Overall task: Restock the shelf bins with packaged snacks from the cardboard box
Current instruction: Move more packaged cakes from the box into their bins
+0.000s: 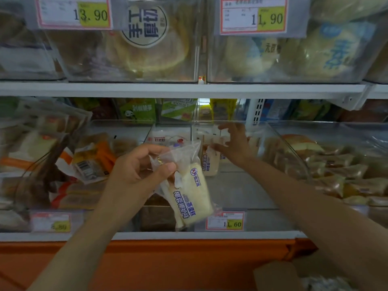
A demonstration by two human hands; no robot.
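Left hand (142, 164) is pinching a snack pack (193, 196) by its seal, keeping it ready, while right hand (233, 148) is straightening stocked packs (210, 162) in the bin (279, 139). Can't tell if those fingers are gripping.

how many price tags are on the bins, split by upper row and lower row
upper row: 2, the 13.90 tag and the 11.90 tag
lower row: 2, the 11.60 tag and a blurred tag at far left
total: 4

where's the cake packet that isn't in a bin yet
Head view, centre: the cake packet hangs from the left hand, which pinches its clear top, just left of the 11.60 price tag.
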